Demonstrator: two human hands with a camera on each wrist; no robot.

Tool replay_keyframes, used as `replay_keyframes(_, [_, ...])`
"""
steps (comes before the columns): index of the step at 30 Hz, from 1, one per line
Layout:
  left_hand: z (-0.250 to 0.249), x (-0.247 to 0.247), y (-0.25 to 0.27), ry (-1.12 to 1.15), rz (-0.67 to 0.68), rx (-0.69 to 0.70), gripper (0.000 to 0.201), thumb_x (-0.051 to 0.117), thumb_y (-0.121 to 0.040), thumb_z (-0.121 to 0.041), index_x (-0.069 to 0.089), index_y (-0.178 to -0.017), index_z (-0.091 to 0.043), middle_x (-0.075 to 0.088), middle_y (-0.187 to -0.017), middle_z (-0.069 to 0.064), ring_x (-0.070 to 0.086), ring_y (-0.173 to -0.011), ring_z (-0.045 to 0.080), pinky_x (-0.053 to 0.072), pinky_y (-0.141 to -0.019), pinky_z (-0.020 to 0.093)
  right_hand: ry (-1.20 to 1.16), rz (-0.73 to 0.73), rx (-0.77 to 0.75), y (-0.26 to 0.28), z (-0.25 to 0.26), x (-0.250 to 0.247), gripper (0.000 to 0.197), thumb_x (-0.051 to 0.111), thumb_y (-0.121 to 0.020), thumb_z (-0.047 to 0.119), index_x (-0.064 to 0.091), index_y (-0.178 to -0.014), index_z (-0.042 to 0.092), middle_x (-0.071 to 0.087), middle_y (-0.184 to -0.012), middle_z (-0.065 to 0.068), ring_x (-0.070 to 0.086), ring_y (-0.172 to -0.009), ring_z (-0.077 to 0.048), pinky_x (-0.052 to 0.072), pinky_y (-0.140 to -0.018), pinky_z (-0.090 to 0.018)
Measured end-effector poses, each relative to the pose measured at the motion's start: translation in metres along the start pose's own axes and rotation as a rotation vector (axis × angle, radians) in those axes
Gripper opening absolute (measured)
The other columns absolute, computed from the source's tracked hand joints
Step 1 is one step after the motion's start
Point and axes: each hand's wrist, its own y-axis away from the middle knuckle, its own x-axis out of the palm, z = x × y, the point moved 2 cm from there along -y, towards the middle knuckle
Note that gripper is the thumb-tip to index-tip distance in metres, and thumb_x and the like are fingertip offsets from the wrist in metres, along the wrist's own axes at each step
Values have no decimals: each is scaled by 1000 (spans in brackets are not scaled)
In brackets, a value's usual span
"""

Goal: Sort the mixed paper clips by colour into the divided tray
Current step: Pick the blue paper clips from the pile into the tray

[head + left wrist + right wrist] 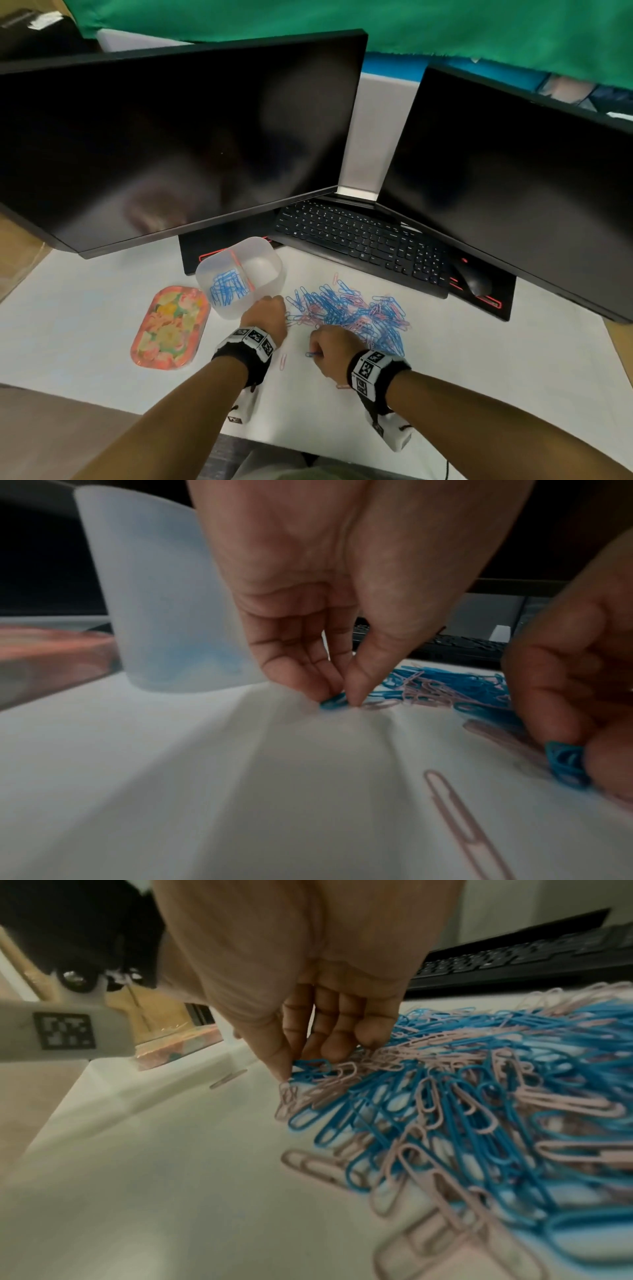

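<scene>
A mixed pile of blue and pink paper clips lies on the white table. Left of it stands the translucent divided tray; blue clips fill its left compartment and the right one looks bare. My left hand is at the pile's left edge, beside the tray, and pinches a blue clip against the table. My right hand is at the pile's near edge and holds a few blue clips between thumb and fingers.
A floral oval tray lies left of the divided tray. Loose pink clips lie between my wrists. A black keyboard, a mouse and two dark monitors stand behind the pile.
</scene>
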Motion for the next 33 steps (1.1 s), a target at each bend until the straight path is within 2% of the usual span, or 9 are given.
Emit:
replay_keyframes(5, [12,6,3,142,-7,-35,28,53,-86,-9,58,-113,-12,60,-115,10,58,-106,27,49,-89,32,-322,-41,137,0,-11,-12,9,62,-80,8,68,-82,15,67,-84,2,64,-81,-17,55,-75,-28])
replay_keyframes(9, [17,8,5,231,-18,-48,23,53,-83,-8,62,-104,-15,60,-111,8,57,-102,25,47,-86,28,-480,-73,172,0,-18,-28,3,68,-81,13,68,-79,16,65,-72,8,58,-66,-2,45,-59,-10])
replay_keyframes(15, [12,3,10,435,-62,-49,21,48,-85,-6,58,-99,-18,66,-96,5,59,-89,23,42,-75,23,-631,-80,214,1,-29,-41,6,71,-82,20,71,-81,14,73,-85,-3,68,-79,-15,54,-77,-25])
replay_keyframes(19, [7,2,9,542,-31,-48,29,50,-85,-8,53,-105,-28,70,-89,1,63,-85,18,45,-73,23,-762,-50,265,4,-31,-47,6,66,-83,7,63,-80,11,71,-81,-12,63,-64,-16,55,-69,-27])
replay_keyframes(24, [3,1,9,737,-15,-97,27,46,-86,-3,59,-96,-25,67,-84,4,63,-76,18,43,-61,20,-971,-60,316,3,-39,-46,11,58,-86,-2,57,-92,7,67,-83,-20,64,-69,-30,56,-69,-39])
replay_keyframes(27, [4,3,8,855,-11,-159,22,44,-87,-3,57,-85,-20,65,-84,7,58,-68,19,43,-60,23,-1098,-79,356,5,-42,-47,20,46,-88,-8,57,-101,4,63,-77,-16,62,-60,-23,55,-57,-31])
replay_keyframes(29, [4,4,7,823,-20,-158,18,44,-90,-10,56,-84,-21,61,-86,3,56,-77,21,43,-70,26,-1146,-77,381,7,-42,-48,24,40,-86,-10,57,-96,3,57,-73,-12,57,-58,-21,52,-58,-33])
replay_keyframes(31, [4,4,7,765,-42,-151,13,45,-91,-15,55,-84,-21,59,-87,1,54,-86,22,41,-77,28,-1135,-72,402,8,-43,-47,23,39,-84,-8,57,-90,5,52,-70,-8,52,-55,-18,47,-55,-30])
replay_keyframes(33, [3,4,6,724,-51,-150,8,50,-90,-18,55,-84,-20,60,-84,1,55,-84,21,40,-74,28,-1039,-63,407,7,-43,-45,15,45,-83,-2,56,-85,8,49,-68,-6,44,-52,-15,37,-50,-25])
